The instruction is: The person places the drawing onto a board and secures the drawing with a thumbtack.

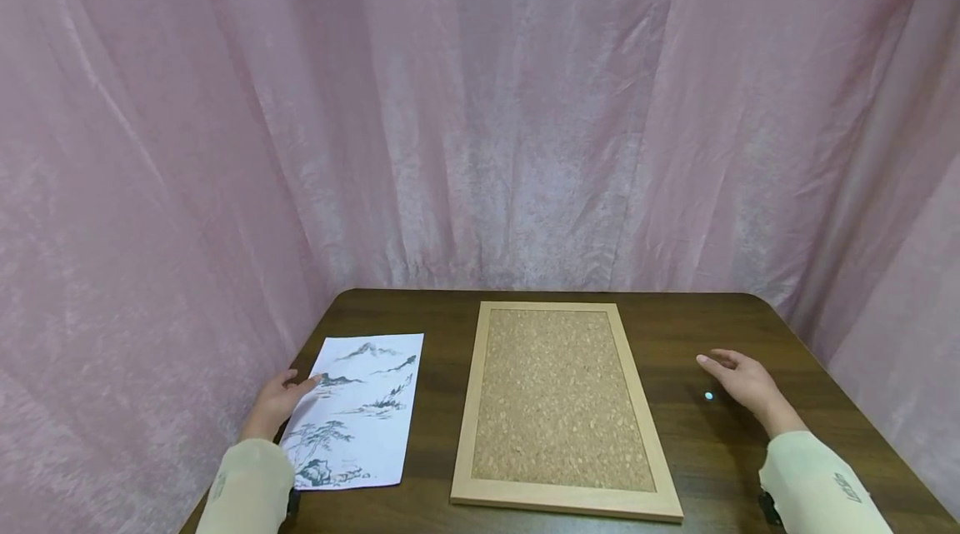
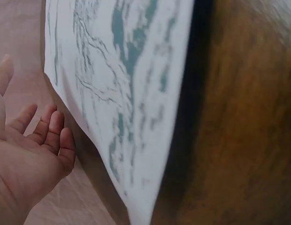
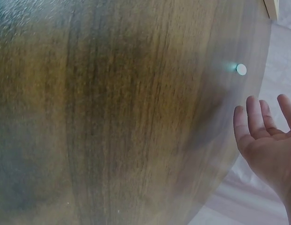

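Note:
A sheet of paper (image 1: 360,413) printed with an ink landscape of mountains and trees lies on the left of the table. My left hand (image 1: 279,402) is at its left edge, the thumb overlapping the sheet in the head view. In the left wrist view, the fingers (image 2: 54,129) are loosely bent beside the paper (image 2: 122,84) and grip nothing visible. My right hand (image 1: 746,388) hovers over the right side of the table, fingers relaxed and holding nothing. Close to it lies a small, round, pale disc (image 1: 708,396), seen also in the right wrist view as a whitish disc (image 3: 241,69).
A cork board (image 1: 562,401) in a light wooden frame lies flat mid-table, between the paper and the disc. The dark wooden table (image 1: 697,321) has rounded far corners. Pink curtains (image 1: 525,117) hang behind it and along both sides.

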A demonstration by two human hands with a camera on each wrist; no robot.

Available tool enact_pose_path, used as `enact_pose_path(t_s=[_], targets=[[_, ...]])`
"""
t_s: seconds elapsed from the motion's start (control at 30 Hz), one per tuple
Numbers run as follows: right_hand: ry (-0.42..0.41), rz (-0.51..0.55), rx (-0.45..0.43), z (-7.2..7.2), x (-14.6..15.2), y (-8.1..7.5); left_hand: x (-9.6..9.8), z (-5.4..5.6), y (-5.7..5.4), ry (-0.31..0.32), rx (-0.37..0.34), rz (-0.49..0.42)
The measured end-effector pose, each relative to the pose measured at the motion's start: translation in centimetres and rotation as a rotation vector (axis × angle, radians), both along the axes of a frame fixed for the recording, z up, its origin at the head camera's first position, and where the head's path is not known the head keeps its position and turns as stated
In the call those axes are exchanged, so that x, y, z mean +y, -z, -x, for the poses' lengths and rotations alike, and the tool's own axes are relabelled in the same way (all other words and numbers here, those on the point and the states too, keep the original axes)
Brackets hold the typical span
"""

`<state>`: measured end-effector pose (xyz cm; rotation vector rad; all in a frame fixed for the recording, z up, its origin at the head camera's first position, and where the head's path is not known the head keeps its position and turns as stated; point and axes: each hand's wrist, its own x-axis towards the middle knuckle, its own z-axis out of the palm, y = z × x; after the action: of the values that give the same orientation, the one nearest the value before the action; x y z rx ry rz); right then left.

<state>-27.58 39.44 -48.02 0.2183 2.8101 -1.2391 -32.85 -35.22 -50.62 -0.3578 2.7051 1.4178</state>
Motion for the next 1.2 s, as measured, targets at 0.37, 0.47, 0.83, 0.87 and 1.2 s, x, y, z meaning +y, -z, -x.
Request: enact_pose_path(t_s=[0.37, 0.47, 0.83, 0.87, 1.2], targets=[[0.015, 0.075, -0.044, -0.6, 0.7, 0.8, -0.3, -0.1, 1.1, -0.043, -0.016, -0.032], [0.018, 0.084, -0.053, -1.0, 1.0, 1.1, -0.4, -0.2, 1.4, -0.029, -0.012, -0.049], [0.012, 0.098, 0.003, -1.5, 1.0, 3.1, -1.1, -0.4, 2.0, -0.081, 0.047, 0.018], [0.015, 0.096, 0.011, -1.4, 0.9, 3.3, -1.1, -0.5, 1.9, -0.076, 0.043, 0.010], [0.059, -0.014, 0.061, -1.7, 0.9, 3.9, 0.4, -0.9, 1.7, -0.086, 0.077, 0.016]])
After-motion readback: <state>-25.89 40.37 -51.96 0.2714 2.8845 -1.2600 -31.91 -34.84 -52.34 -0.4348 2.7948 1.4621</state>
